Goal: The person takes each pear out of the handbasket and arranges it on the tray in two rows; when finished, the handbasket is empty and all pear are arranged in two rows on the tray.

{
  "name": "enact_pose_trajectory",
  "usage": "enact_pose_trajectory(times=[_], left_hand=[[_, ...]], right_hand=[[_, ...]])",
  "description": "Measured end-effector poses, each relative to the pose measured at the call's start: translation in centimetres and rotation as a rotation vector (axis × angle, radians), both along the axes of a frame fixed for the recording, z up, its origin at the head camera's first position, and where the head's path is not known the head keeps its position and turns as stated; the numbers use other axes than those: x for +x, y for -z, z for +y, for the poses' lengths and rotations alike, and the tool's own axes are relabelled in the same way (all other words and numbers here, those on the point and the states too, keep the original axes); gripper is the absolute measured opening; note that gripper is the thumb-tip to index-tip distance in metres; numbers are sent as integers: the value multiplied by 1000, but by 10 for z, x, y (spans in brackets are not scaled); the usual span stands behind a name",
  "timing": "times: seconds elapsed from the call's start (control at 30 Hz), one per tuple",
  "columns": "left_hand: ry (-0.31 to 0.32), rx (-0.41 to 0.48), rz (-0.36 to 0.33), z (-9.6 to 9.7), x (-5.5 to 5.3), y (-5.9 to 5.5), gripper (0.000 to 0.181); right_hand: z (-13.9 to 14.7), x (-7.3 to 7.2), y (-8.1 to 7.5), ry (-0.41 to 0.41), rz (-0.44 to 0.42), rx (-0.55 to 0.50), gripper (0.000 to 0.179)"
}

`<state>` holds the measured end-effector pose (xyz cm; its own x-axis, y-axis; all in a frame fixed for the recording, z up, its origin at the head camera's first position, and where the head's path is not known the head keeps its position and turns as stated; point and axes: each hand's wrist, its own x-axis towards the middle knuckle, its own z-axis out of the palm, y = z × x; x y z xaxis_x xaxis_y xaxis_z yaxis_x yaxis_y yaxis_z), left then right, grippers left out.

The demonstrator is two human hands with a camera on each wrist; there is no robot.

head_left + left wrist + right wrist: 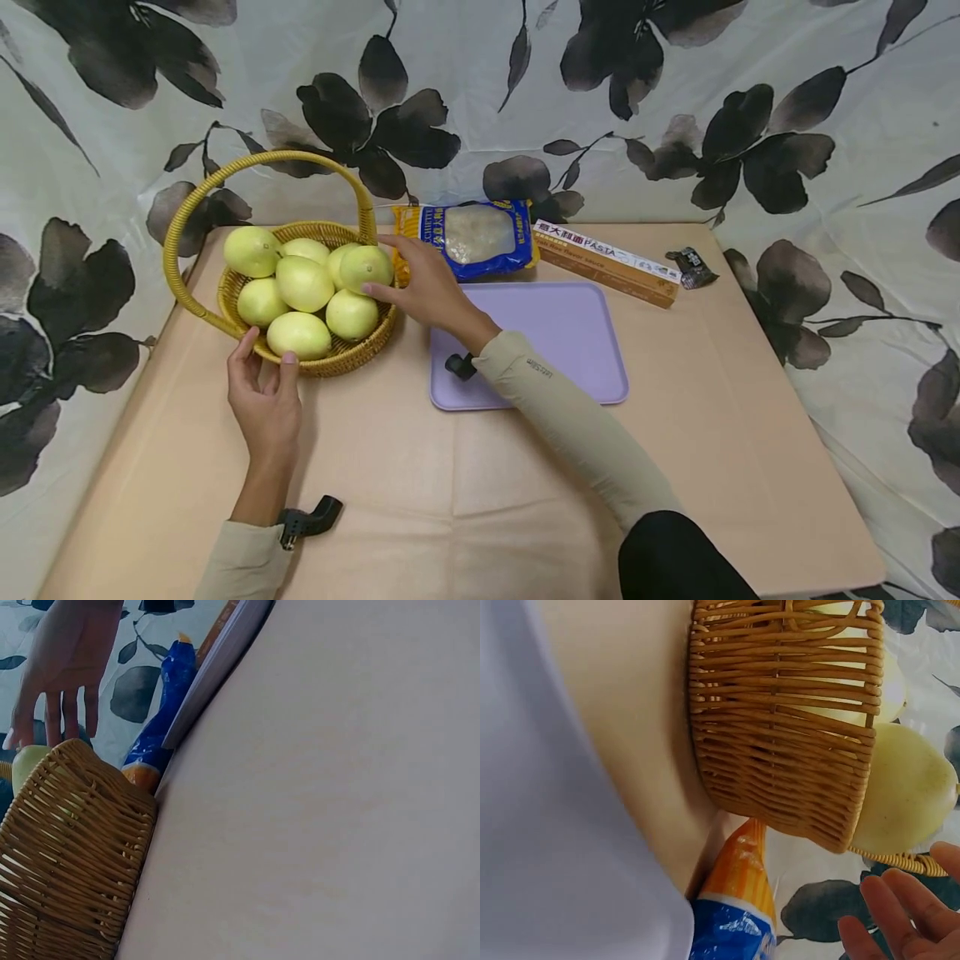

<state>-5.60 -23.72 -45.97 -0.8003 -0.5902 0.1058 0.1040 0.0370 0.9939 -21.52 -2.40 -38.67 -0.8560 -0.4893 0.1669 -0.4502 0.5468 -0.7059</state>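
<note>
A woven wicker basket [348,360] with a tall yellow handle stands at the left of the table, holding several pale yellow-green pears [306,283]. My left hand [264,400] is at the basket's front-left rim, its thumb and fingers spread apart; the left wrist view does not show it. At the basket's right side, my right hand [427,283] reaches over the rim, its fingers extended beside the uppermost right pear [366,267]. In the right wrist view, its fingers [911,904] are slightly bent near a pear [904,787]; whether they touch it is unclear.
A lilac tray [540,350] lies right of the basket, under my right forearm. Behind it are a blue and yellow food packet [480,237] and a long pasta box [607,262]. A small dark packet [692,267] lies near the back right edge.
</note>
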Motion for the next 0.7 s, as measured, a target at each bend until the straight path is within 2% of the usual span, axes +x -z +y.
enact_pose_trajectory(times=[0.2,0.37,0.5,0.7], left_hand=[[41,36,13,-2,3,-2,61],[60,62,7,-4,5,-2,62],[65,67,8,-5,6,-1,63],[69,60,11,-5,6,0,64]], right_hand=[[-13,-6,2,-52,2,54,77],[-19,-8,7,-56,27,84,73],[-19,-8,9,-44,43,44,68],[-9,-1,6,-11,15,-63,66]])
